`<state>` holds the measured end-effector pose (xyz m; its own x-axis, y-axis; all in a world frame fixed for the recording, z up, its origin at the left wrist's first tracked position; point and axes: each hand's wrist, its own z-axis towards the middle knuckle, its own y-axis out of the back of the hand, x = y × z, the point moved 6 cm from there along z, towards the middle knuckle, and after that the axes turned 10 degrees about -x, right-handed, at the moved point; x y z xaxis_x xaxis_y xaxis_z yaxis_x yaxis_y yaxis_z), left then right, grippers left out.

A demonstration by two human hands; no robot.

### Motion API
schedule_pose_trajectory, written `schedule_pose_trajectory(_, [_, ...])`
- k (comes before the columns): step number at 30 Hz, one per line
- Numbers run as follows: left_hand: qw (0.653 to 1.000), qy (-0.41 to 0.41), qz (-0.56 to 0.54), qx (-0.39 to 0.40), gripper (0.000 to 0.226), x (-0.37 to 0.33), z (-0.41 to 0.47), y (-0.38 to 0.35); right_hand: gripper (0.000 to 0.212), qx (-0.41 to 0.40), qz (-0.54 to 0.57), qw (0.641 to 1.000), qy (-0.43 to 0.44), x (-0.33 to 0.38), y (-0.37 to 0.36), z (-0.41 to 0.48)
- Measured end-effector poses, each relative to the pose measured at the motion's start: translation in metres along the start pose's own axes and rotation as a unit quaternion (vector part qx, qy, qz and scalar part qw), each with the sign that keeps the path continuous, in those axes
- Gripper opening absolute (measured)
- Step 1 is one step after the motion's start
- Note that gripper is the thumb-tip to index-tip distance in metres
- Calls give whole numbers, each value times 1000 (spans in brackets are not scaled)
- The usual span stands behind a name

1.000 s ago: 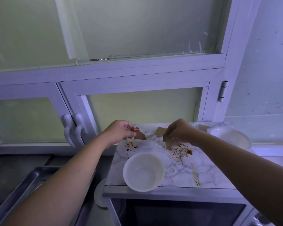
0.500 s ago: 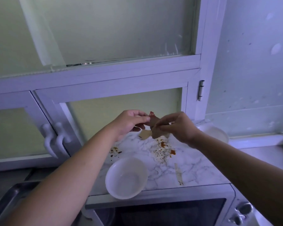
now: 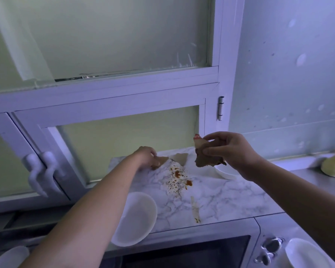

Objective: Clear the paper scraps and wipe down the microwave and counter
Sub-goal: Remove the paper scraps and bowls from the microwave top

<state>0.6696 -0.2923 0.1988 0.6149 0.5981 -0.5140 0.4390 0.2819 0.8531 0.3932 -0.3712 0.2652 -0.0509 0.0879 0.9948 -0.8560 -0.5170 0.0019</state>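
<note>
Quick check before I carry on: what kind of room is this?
Most likely a home kitchen: a microwave with a marble-patterned top and a white bowl on it, frosted-glass cabinet doors behind it, and a steel counter alongside.

Right of the frame's centre, the right grip [image 3: 230, 153] is holding crumpled paper scraps [image 3: 202, 157] in the air. Left of it, the left grip [image 3: 148, 156] is pinching a brown scrap [image 3: 162, 160] lying on the marbled top [image 3: 230, 196] of the microwave [image 3: 182, 250], near red stains [image 3: 177, 174].
</note>
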Motion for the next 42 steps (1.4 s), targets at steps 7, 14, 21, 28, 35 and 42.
schedule_pose_trajectory(7, [980,3,-175,-92,19,-11,2,26,26,-34,28,999,-8,0,35,-12])
schedule_pose_trajectory(14, [984,-67,-164,6,22,-77,1,-11,30,-83,60,995,2,6,72,-22])
schedule_pose_trajectory(21, [997,-69,-24,4,28,-88,14,-34,33,-93,74,993,-3,2,83,-36])
schedule_pose_trajectory(28, [995,1,93,20,54,-91,12,-43,35,-93,82,992,-22,-12,96,-52])
schedule_pose_trajectory(35, [999,-5,50,4,48,-102,11,-47,37,-96,86,991,-34,-19,101,-57])
schedule_pose_trajectory(42, [994,0,-59,91,18,-126,2,-35,38,-97,98,990,-29,-21,115,-66])
